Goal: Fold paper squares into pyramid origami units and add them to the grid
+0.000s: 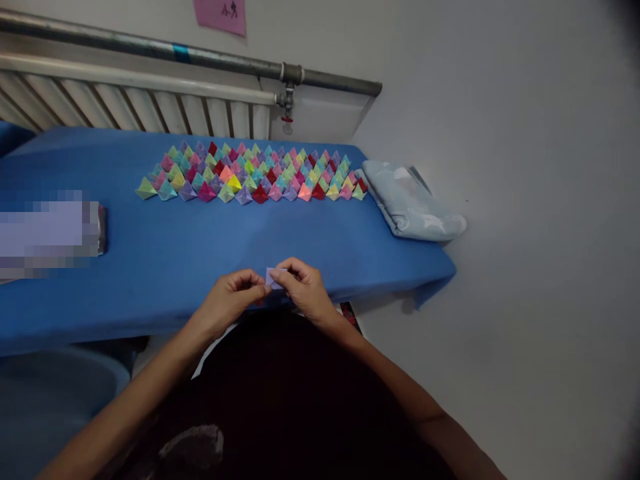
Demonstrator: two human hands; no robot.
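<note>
While the right hand (pixel 307 290) pinches the paper (pixel 271 274) between thumb and fingers, the left hand (pixel 233 300) reaches its left edge, fingers bent toward the thumb; whether they grip it too, I cannot tell. Bringing both hands to so small a piece probably keeps it steady. It is held up near the front edge of the blue cloth (pixel 200 247), while folded papers (pixel 245 195) stand in close rows farther back, perhaps to save room. The paper looks lilac, flat and straight-edged, partly hidden by the right thumb.
</note>
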